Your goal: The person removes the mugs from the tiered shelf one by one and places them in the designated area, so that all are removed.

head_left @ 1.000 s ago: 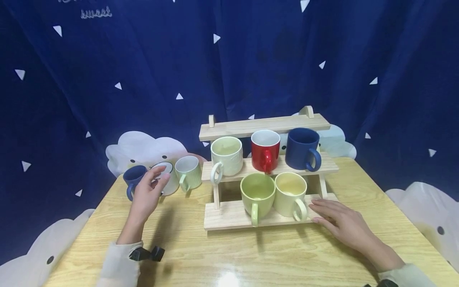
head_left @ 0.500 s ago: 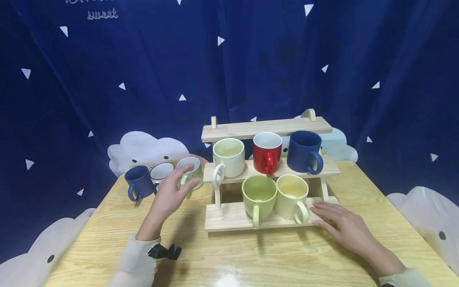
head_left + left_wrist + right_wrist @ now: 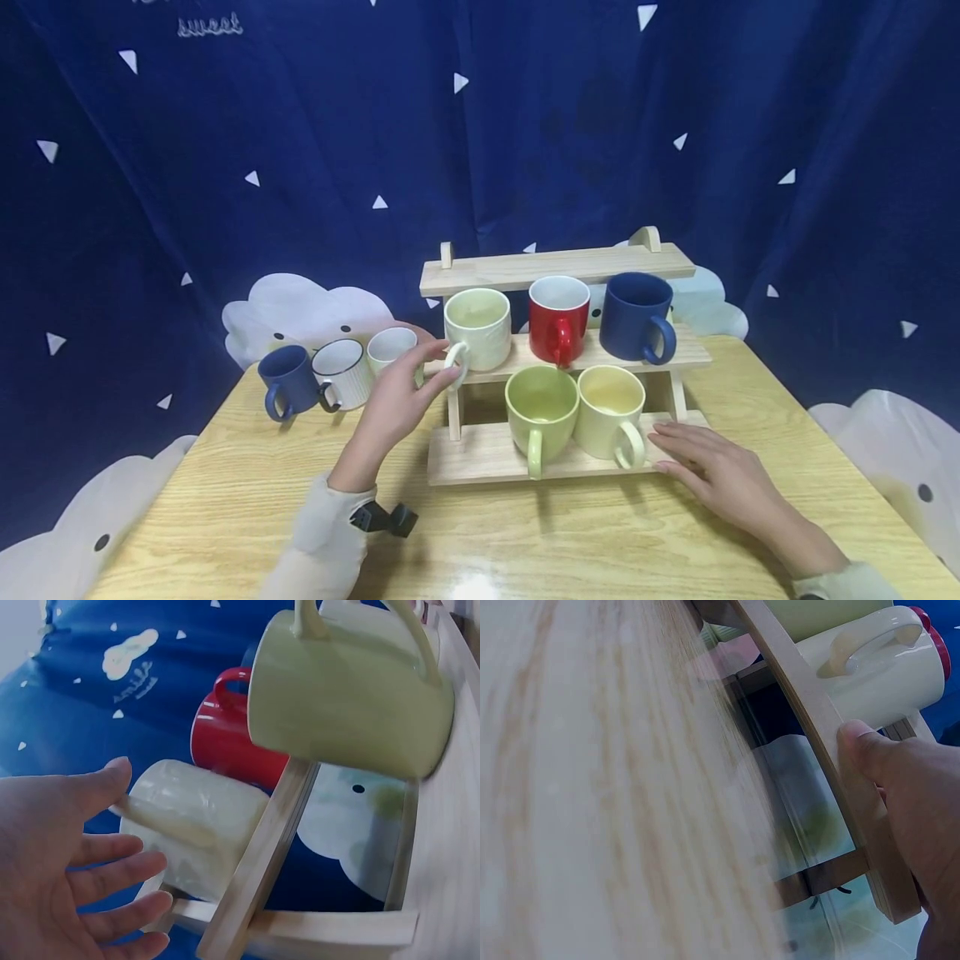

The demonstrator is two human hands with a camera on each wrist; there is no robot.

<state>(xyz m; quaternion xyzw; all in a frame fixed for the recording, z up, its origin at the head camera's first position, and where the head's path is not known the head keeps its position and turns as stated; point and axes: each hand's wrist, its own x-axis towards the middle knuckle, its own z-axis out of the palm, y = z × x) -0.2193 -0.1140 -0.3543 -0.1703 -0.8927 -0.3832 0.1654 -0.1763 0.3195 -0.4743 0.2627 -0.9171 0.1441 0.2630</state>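
My left hand (image 3: 393, 408) reaches to the handle of a white mug (image 3: 487, 342) at the left end of the rack's middle shelf. In the left wrist view, its fingers are spread and fairly straight, with the thumb tip beside the handle of that white mug (image 3: 191, 799). My right hand (image 3: 720, 475) rests on the right end of the lower shelf (image 3: 480, 454), fingers lying over the top and thumb at the front edge. Next to it stands a cream mug (image 3: 607, 417). In the right wrist view most of the right fingers are hidden behind the thumb.
The wooden rack's top shelf (image 3: 555, 265) spans the back. It also holds a red mug (image 3: 551, 329), a blue mug (image 3: 633, 321) and a green mug (image 3: 528, 417). On the table at left stand a blue mug (image 3: 296, 383), a black-rimmed white mug (image 3: 352, 385) and a pale green mug (image 3: 386, 343).
My left hand has moved right, from over the black-rimmed white mug, past the pale green mug, to the white mug's handle on the rack. The right hand stays in place.
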